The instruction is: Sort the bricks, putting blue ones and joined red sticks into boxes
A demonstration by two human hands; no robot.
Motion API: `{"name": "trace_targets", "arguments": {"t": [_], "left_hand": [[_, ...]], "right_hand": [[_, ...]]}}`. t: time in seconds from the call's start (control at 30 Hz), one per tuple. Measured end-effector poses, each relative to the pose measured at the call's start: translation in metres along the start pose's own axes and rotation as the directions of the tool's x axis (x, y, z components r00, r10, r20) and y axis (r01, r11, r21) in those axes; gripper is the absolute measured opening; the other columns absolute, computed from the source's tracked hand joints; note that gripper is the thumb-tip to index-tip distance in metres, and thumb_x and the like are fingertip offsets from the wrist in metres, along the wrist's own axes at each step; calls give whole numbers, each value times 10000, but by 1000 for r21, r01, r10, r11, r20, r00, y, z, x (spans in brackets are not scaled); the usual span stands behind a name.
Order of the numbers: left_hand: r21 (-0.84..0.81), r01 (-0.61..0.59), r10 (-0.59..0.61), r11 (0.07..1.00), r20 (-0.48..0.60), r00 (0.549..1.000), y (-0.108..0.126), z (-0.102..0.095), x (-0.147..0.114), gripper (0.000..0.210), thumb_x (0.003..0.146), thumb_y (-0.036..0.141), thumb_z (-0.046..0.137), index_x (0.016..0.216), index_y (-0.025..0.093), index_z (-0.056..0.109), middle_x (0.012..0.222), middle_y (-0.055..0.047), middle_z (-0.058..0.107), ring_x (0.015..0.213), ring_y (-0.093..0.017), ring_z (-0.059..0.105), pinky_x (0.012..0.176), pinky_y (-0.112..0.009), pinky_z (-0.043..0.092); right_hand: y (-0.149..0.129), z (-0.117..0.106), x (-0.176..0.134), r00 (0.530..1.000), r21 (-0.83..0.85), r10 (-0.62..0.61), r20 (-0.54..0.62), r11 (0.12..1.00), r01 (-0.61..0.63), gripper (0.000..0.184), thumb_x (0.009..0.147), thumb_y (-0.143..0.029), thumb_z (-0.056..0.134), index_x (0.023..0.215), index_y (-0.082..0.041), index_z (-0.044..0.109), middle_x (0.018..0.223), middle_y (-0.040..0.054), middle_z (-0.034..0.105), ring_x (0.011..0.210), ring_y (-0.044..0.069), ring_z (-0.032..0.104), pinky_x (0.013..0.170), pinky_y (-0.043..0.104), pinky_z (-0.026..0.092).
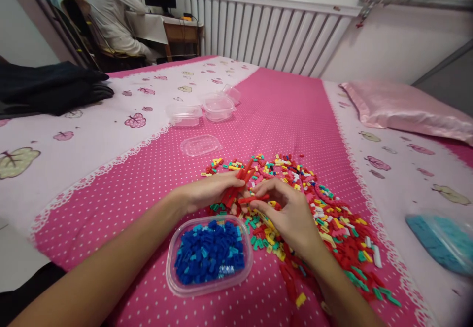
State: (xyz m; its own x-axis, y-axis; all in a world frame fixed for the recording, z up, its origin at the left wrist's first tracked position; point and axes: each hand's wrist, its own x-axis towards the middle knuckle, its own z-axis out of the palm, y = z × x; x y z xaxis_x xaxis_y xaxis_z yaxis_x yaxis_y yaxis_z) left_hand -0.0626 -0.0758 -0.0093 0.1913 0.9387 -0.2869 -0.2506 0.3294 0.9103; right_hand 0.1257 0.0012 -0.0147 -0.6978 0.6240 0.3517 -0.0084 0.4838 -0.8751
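Observation:
My left hand [218, 189] is closed around a small bunch of long red plastic building pieces [233, 189], which stick up past the thumb. Thumb and fingers of my right hand [286, 208] pinch a single red strip-shaped piece [254, 199] close to that bunch. Beneath and beyond both hands spreads a loose heap of small building bricks [334, 218] in red, yellow, green, white and pink. Just below my left hand sits a clear plastic tub [170, 272] filled with blue bricks [209, 253]. My right forearm hides part of the heap.
Clear tubs [218, 107] and a flat clear lid [200, 145] lie farther off on the pink bedspread [288, 105]. A tub of teal pieces [441, 240] is at right, below a pink pillow [410, 110]. Dark clothing [51, 88] lies left. Behind, a person [111, 16] sits at a desk.

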Motion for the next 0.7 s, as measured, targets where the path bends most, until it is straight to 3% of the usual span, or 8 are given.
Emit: {"name": "trace_targets", "arguments": {"t": [0.13,0.3,0.47,0.7], "left_hand": [[10,32,-33,999,127,991,4,6,-1,138,966,306,534,969,169,548,740,-30,673,576,-105,605,565,-235,452],[44,20,-25,999,111,994,7,11,-8,177,963,323,580,1046,200,485,738,16,604,572,-93,566,546,-225,401],[2,-34,33,999,117,993,5,11,-4,208,920,313,611,1020,207,462,745,41,523,589,-87,510,560,-230,356],[130,-139,136,982,35,990,8,10,-2,272,944,438,601,1016,192,514,717,53,374,572,-82,305,533,-251,235]], "right_hand": [[-1,2,1,997,-143,-39,-59,989,31,126,793,-175,777,809,-225,662,914,38,635,806,184,659,690,303,584],[1,4,-1,990,-91,12,-141,995,-25,361,789,-179,775,1102,-236,605,954,13,629,710,157,693,690,315,608],[2,4,-2,990,-98,-70,-120,994,58,200,879,-153,667,1054,-247,692,1093,52,637,814,162,722,783,334,629],[2,1,-2,990,-197,-129,-55,974,116,342,931,-161,600,1254,-262,652,1202,75,656,870,163,717,828,349,612]]}}
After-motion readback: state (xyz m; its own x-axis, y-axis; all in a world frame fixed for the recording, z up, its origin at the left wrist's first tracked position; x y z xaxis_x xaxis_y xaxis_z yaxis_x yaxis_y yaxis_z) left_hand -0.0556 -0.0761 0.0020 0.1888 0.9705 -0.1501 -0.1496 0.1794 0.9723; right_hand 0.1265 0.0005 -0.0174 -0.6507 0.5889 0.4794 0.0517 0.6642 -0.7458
